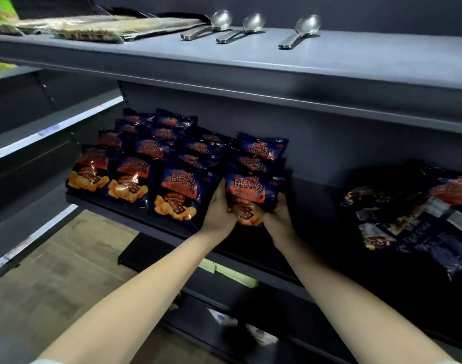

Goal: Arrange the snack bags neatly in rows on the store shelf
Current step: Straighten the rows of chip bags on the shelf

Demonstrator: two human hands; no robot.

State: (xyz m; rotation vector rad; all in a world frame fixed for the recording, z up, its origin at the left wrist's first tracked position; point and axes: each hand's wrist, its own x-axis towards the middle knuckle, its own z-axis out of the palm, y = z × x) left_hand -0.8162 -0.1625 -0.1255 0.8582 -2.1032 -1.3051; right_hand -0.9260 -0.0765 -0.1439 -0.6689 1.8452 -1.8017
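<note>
Four rows of dark blue snack bags [151, 164] fill the left part of the dark shelf [316, 195], each bag leaning behind the next. Well apart to the right lies a loose heap of bags [419, 219]. The front bag [253, 187] of the rightmost row stands upright, clasped low down between both hands. The left hand [219, 208] curls round its left edge and the right hand [274, 214] round its lower right corner.
</note>
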